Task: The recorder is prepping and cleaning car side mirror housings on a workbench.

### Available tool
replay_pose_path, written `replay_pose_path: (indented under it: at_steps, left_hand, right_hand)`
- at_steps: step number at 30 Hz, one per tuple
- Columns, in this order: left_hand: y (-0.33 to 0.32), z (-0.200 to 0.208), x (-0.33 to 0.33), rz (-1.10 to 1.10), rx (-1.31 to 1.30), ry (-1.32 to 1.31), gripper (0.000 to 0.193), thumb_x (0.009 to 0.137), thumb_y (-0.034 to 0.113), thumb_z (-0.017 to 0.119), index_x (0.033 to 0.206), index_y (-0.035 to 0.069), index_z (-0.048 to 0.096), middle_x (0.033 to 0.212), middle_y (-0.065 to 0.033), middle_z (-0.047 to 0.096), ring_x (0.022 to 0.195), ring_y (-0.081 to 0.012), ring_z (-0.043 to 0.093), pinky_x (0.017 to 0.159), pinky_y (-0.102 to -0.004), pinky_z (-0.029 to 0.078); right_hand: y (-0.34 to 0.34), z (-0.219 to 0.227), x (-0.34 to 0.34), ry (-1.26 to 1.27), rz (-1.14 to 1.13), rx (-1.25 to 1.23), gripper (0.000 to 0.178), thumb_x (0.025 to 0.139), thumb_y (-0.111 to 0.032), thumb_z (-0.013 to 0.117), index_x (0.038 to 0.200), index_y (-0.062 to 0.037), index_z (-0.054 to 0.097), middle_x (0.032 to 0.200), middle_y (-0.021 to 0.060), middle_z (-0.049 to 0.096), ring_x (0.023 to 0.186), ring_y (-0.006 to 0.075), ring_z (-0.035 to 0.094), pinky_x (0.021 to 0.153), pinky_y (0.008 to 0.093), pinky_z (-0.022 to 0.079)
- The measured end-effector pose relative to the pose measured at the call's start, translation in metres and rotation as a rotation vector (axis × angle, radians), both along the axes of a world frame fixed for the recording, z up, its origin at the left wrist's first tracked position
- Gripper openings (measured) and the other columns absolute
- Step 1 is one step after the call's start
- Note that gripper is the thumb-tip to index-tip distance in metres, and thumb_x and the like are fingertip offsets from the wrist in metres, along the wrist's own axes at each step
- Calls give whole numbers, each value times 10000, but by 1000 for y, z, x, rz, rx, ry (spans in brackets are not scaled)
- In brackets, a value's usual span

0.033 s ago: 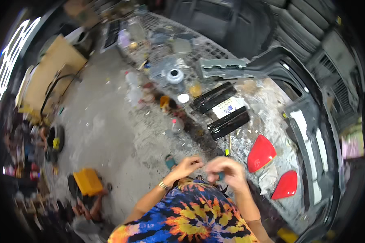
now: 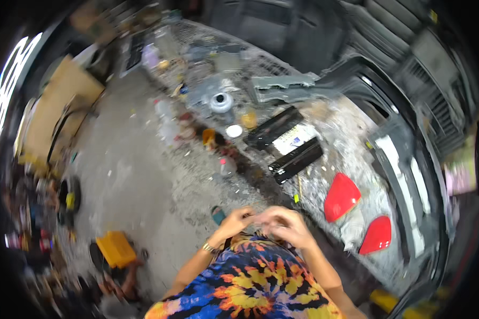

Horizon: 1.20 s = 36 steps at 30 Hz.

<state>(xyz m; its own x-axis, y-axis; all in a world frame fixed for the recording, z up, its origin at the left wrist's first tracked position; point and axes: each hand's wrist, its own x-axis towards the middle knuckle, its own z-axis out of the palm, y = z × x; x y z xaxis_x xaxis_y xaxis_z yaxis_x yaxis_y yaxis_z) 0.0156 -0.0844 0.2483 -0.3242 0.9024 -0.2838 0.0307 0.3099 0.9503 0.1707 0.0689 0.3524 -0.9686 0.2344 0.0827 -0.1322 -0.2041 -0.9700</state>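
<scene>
My left hand [image 2: 236,221] is in front of my body, low in the view, its fingers bent into a pinch. A gold-coloured watch [image 2: 209,248] circles that wrist. My right hand [image 2: 285,224] meets it from the right, fingers curled in and somewhat blurred. The fingertips of both hands come together; anything between them is too small or hidden to make out. Beyond them on the table lie two glossy black panels [image 2: 296,159] [image 2: 275,127]. Two red shell-shaped covers [image 2: 343,198] [image 2: 376,235] rest to the right of my hands.
A large dark bumper-like part [image 2: 410,138] curves along the table's right side. Farther back stand a grey round container [image 2: 221,102], a white lid [image 2: 233,131] and a yellowish cup [image 2: 248,120]. A bottle with a pink cap [image 2: 227,167] and a yellow bin [image 2: 116,249] are on the left.
My hands have come closer together, the right one moving left until its fingers meet the left. The whole view has shifted slightly; the table's things have not otherwise moved.
</scene>
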Motion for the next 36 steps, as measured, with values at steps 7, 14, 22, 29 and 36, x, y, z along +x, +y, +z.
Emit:
replay_pose_path:
  at_steps: [7,14,22,29,36]
  left_hand:
    - [-100,-30,-154,-51,-12,-17,183,898,143,609,835,-27,636,791,-49,639,723,-91,559,651,-250,440]
    - [-175,-74,-317,-76,-292,211,261,890,222,623,838,-32,650,744,-54,645,690,-111,572,638,-262,448]
    - [-229,-136,-431,251,-364,289,304,885,277,627,896,-25,661,760,-78,670,710,-132,615,624,-283,475]
    - [-163,-79,-540,669,-39,-68,288,891,270,627,974,-3,667,879,-68,686,775,-126,631,649,-258,486]
    - [52,2,-760,432,359,145,290,895,267,629,963,-12,668,808,-42,670,733,-85,571,655,-216,436]
  right_hand:
    - [-96,-211,-73,-826,144,603,353,873,-393,569,989,-62,608,886,133,665,811,321,627,730,402,480]
    - [-147,-259,-123,-710,-329,316,236,874,-227,608,960,-8,617,805,107,641,770,198,623,718,342,491]
    - [-127,-336,-129,-1126,-236,-88,199,915,-239,564,926,-53,634,806,52,645,658,148,595,578,303,493]
    - [-112,-350,-162,-1205,-551,-276,199,896,-189,525,995,-35,603,857,105,657,685,216,622,600,366,519]
    - [-143,-336,-235,-1235,-851,-420,189,904,-188,514,1004,-43,581,870,127,660,714,236,652,596,365,534]
